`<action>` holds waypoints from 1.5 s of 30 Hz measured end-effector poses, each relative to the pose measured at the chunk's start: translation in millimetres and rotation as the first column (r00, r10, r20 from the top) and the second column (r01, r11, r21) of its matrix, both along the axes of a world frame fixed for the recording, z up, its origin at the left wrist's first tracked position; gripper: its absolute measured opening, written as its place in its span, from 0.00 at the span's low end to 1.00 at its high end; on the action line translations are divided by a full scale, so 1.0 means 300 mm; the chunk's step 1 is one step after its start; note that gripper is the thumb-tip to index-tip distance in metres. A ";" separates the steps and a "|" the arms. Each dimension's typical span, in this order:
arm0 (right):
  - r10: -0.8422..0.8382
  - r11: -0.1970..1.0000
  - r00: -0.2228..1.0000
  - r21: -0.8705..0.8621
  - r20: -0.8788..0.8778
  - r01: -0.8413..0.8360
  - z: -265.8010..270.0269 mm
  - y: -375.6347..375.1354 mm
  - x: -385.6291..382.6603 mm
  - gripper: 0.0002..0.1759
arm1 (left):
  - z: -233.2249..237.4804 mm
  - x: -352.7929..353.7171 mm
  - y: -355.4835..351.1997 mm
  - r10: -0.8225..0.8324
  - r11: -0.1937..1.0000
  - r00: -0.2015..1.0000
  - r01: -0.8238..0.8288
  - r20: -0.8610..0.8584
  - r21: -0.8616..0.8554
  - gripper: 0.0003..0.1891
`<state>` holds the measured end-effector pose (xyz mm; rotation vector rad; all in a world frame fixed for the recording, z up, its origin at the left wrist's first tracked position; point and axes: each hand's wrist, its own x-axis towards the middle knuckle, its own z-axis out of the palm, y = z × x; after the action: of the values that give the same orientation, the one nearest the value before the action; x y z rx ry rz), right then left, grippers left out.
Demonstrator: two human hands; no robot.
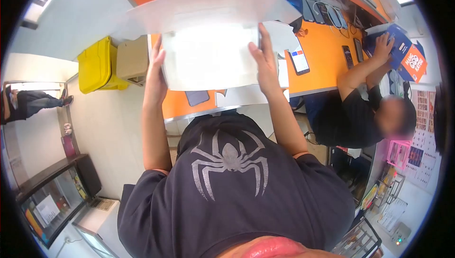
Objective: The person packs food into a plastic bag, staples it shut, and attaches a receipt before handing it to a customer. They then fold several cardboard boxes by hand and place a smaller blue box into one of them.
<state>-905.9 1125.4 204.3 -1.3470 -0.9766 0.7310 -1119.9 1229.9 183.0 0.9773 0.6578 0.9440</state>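
Between my two hands a white box (211,59) is held up over the orange desk (313,75), its wide flap raised at the far side. My left hand (156,68) presses against the box's left side, fingers mostly behind the edge. My right hand (266,61) grips the right side, with the thumb on the near face. Below the box, a phone (197,98) lies near the desk's front edge, beside white paper (241,97). Another phone (298,60) with a lit screen lies to the right.
A co-worker (365,111) at the right holds a blue and orange box (400,52). Several phones and cables lie at the back right. A yellow bin (96,66) and a cardboard box (132,60) stand left of the desk. Another person's legs (42,100) show far left.
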 end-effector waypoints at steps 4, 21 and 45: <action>-0.088 0.993 0.995 -0.070 0.051 0.091 -0.022 -0.044 0.036 0.25 | -0.016 0.076 -0.042 -0.031 0.995 0.996 0.038 -0.081 0.089 0.34; -0.380 0.920 0.917 -0.154 -0.126 0.360 -0.066 -0.235 0.076 0.28 | -0.130 0.298 -0.118 -0.138 0.990 0.988 0.137 -0.071 -0.017 0.32; -0.099 0.995 0.730 -0.061 -0.677 0.079 -0.223 -0.213 0.320 0.27 | 0.058 0.242 -0.122 -0.210 0.524 0.896 0.441 -0.392 0.728 0.64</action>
<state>-810.0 1061.5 137.4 -1.0045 -0.3025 1.0657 -1047.1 1193.3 200.3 2.0130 0.1845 0.7585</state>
